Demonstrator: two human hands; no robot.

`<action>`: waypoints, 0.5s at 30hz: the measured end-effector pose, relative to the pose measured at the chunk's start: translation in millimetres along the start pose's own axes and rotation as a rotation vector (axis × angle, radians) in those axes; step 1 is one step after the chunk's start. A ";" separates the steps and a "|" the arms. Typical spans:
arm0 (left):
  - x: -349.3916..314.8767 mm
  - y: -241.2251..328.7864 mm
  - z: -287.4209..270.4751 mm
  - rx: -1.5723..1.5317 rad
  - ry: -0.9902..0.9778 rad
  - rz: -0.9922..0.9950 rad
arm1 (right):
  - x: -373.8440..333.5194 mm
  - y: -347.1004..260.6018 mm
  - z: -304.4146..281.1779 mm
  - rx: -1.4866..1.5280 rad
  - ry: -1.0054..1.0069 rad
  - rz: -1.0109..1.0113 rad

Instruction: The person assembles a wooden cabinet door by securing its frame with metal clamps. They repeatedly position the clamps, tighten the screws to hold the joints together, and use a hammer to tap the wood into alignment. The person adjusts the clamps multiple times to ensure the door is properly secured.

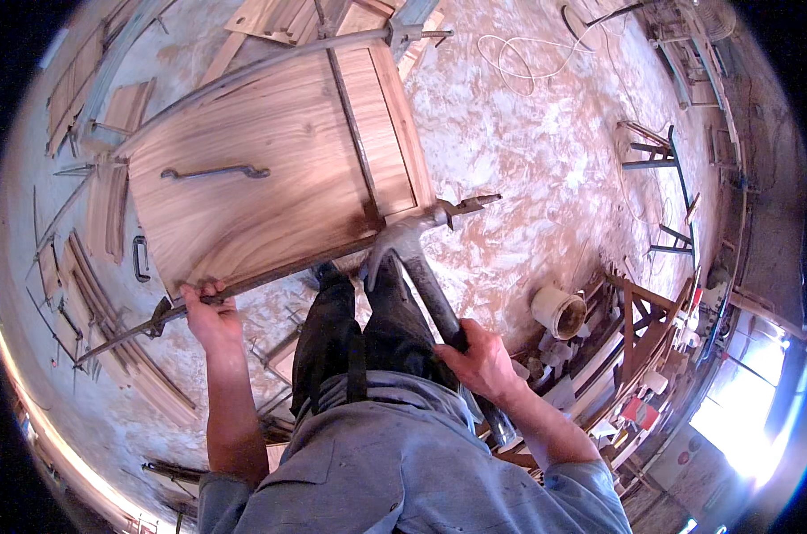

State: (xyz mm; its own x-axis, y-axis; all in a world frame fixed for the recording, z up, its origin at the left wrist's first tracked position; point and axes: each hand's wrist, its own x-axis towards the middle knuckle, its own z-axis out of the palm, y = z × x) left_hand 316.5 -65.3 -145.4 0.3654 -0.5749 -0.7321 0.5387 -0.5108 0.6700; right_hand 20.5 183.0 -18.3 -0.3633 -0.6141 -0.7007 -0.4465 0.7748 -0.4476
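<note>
In my right hand (pixel 485 360) is a claw hammer (pixel 428 289), gripped by its dark handle. Its metal head is beside the screw end of a bar clamp, near the right corner of a wooden panel (pixel 252 178); whether they touch I cannot tell. That bar clamp (pixel 287 271) runs along the panel's near edge. My left hand (pixel 213 322) curls its fingers round the bar at the panel's near left corner, close to the clamp's sliding jaw (pixel 158 317). Another bar clamp (pixel 270 60) spans the far edge, and a third bar crosses the panel's right part. A wrench (pixel 214 171) lies on the panel.
Planks (pixel 109 209) and a C-clamp (pixel 141 258) are on the left. To the right stand a white bucket (pixel 559 311), a wooden frame (pixel 639 316) and metal trestles (pixel 670 165). A pale cord (pixel 519 67) lies on the far floor.
</note>
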 end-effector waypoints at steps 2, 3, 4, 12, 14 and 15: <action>2.4 -0.7 -5.4 -0.059 -0.058 -0.018 | 13.5 -10.3 -2.7 0.000 0.020 -0.155; 5.1 -1.6 -9.4 -0.087 -0.089 -0.029 | 24.4 -22.6 -6.2 -0.013 0.016 -0.183; 10.5 -2.8 -14.9 -0.098 -0.100 -0.019 | 37.8 -39.9 -11.4 -0.021 0.009 -0.214; -33.6 10.6 -12.6 -0.052 -0.078 0.005 | 164.4 -145.0 3.2 -0.134 0.103 -0.398; -33.1 6.3 -16.0 -0.145 -0.127 0.025 | 180.8 -155.6 8.1 -0.178 0.108 -0.424; -33.1 5.3 -16.5 -0.190 -0.152 0.036 | 188.2 -160.7 9.1 -0.200 0.112 -0.436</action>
State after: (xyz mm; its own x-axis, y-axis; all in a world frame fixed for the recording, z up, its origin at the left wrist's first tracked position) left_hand 319.8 -38.5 -119.7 0.2767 -0.6874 -0.6715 0.6657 -0.3669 0.6498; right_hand 31.3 -55.7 -83.3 -0.1880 -0.8958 -0.4028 -0.7205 0.4045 -0.5632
